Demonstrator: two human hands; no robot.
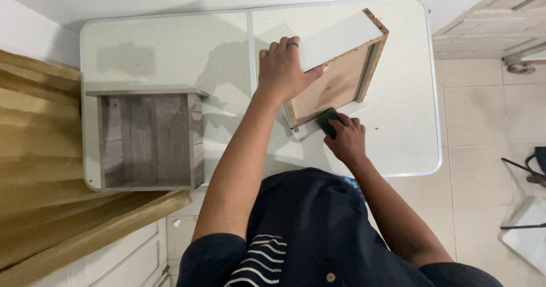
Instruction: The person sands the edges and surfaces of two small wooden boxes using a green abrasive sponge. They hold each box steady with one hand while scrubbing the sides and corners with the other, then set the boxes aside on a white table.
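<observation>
A small drawer-like box [339, 71] of chipboard with white outer faces and a bare wooden bottom stands tilted on the white table [170, 48]. My left hand [282, 68] grips its near left wall from above, thumb on the white face. My right hand [346, 139] presses a dark green pad [326, 120] against the box's lower front edge.
A grey wood-grain open box [149, 138] lies at the table's left front corner. A tan curtain [40, 167] hangs to the left. A wooden door [495, 22] is at the top right, and a dark-framed object [526, 207] sits on the tiled floor at the right.
</observation>
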